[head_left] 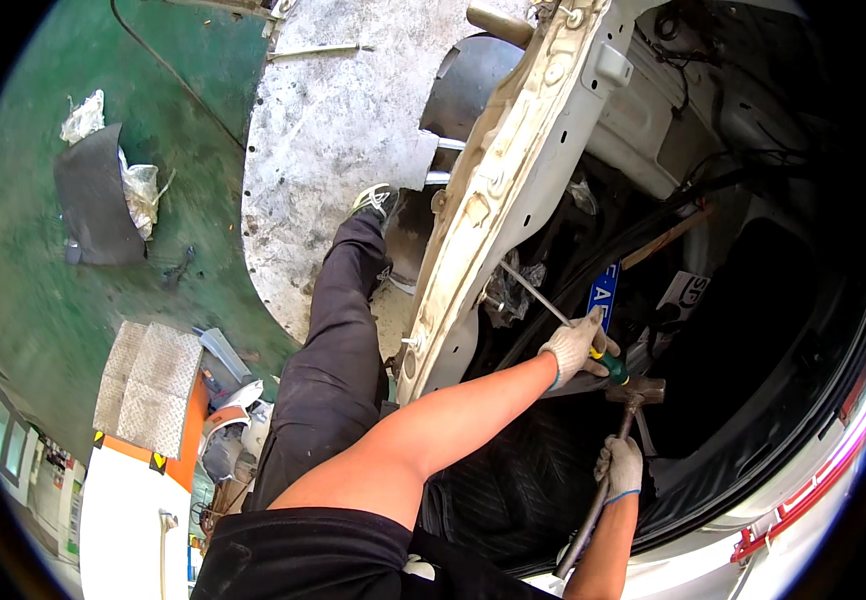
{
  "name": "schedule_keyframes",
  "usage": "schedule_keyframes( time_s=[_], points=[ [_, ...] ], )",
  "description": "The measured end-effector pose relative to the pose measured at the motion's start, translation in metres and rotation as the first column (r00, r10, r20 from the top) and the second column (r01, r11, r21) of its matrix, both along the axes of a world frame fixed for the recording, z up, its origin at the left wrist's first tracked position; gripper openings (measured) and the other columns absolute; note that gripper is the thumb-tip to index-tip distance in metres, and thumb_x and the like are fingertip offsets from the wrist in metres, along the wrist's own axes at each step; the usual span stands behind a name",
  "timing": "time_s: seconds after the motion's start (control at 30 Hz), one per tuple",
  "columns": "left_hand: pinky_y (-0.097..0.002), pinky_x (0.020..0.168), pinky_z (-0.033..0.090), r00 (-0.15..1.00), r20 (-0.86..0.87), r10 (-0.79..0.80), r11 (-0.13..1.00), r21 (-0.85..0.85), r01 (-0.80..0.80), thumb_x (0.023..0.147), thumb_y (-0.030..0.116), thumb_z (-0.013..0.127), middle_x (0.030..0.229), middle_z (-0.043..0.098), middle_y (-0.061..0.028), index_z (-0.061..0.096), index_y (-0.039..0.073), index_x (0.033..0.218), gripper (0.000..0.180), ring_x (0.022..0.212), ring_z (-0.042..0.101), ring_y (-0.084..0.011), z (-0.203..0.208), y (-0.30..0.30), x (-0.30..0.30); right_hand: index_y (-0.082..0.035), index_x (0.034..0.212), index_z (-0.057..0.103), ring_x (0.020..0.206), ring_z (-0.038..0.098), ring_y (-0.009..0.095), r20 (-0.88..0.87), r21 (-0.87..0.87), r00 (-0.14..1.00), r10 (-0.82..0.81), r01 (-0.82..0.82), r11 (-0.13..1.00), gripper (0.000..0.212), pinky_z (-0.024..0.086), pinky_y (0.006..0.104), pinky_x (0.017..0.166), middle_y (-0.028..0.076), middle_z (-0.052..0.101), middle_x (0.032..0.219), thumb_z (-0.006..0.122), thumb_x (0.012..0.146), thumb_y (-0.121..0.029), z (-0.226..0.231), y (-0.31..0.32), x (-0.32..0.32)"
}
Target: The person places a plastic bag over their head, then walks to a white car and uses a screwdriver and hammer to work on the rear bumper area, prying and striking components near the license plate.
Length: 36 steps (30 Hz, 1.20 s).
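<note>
My left hand (578, 347), in a pale knit work glove, is closed around a long screwdriver (541, 297) with a green and yellow handle. The screwdriver's shaft slants up and left, its tip at the inner edge of a bare cream car body panel (498, 175); whether it touches is too small to tell. My right hand (620, 466), gloved alike, grips a hammer (637, 391) by its long handle. The hammer's head is right at the butt of the screwdriver handle. Both hands are over the car's open rear compartment.
Inside the compartment lie a blue plate (603, 293), a wooden strip (668, 238) and a ribbed black mat (513, 470). My leg stands beside the panel on a worn white platform (333, 130). A dark panel piece (103, 195) lies on the green floor (203, 70).
</note>
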<state>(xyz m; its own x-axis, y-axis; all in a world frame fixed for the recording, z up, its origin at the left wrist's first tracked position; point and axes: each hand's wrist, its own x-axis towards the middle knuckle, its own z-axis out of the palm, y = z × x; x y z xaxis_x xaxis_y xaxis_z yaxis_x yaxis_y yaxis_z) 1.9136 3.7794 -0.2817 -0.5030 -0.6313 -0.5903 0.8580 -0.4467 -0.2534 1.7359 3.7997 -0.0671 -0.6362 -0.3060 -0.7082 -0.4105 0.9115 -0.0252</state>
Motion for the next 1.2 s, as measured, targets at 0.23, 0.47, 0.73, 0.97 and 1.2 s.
schedule_keyframes(
  time_s=[0.23,0.47,0.73,0.97,1.2],
  points=[
    [-0.0441,0.075,0.067,0.999,0.028,-0.036,0.998,0.052,0.035,0.112,0.055,0.041,0.106,0.073,-0.0267,0.052,0.003,0.081,0.062,0.094,0.07,-0.0346,-0.003,0.007,0.006,-0.006,0.101,0.053,0.042,0.048,0.014,-0.024,0.085,0.979,0.204,-0.202,0.976,0.011,0.041,0.0308,0.037,0.003,0.051,0.063,0.059,0.092,-0.009,0.012,0.018,0.011],
    [-0.0442,0.081,0.065,0.993,0.091,-0.08,0.996,-0.023,0.082,0.113,0.053,0.041,0.113,0.073,-0.0249,0.051,0.003,0.085,0.057,0.103,0.069,-0.0324,0.009,0.007,0.014,-0.005,0.105,0.054,0.043,0.048,0.014,0.091,0.047,0.991,0.101,-0.105,0.993,0.015,0.041,0.0305,0.037,0.003,0.051,0.064,0.059,0.091,-0.007,0.001,0.034,0.048],
    [-0.0468,0.094,0.06,0.995,0.101,-0.004,0.975,-0.223,0.026,0.112,0.05,0.048,0.12,0.069,-0.0237,0.05,0.008,0.089,0.048,0.109,0.066,-0.0345,0.043,-0.008,0.025,-0.005,0.095,0.055,0.042,0.049,0.016,0.298,0.166,0.954,-0.008,-0.043,0.985,0.011,0.043,0.0308,0.037,0.003,0.053,0.063,0.063,0.091,-0.011,-0.036,0.068,0.063],
    [-0.0372,0.083,0.061,0.992,-0.112,-0.063,0.981,-0.187,0.041,0.111,0.052,0.05,0.114,0.069,-0.0193,0.051,0.013,0.091,0.043,0.104,0.066,-0.026,0.075,0.036,0.007,-0.002,0.109,0.062,0.052,0.059,0.018,0.361,0.218,0.932,0.022,-0.107,0.97,0.017,0.048,0.0308,0.045,0.009,0.064,0.076,0.062,0.098,-0.014,-0.112,0.052,0.071],
    [-0.0325,0.077,0.061,0.991,-0.134,-0.012,0.945,-0.325,-0.033,0.113,0.05,0.045,0.12,0.068,-0.0179,0.051,0.015,0.097,0.039,0.105,0.067,-0.0254,0.113,0.04,0.033,-0.002,0.115,0.062,0.063,0.062,0.019,0.378,0.102,0.922,0.081,-0.129,0.986,0.024,0.05,0.0311,0.052,0.009,0.066,0.085,0.06,0.101,-0.021,-0.151,0.029,0.049]
  ],
)
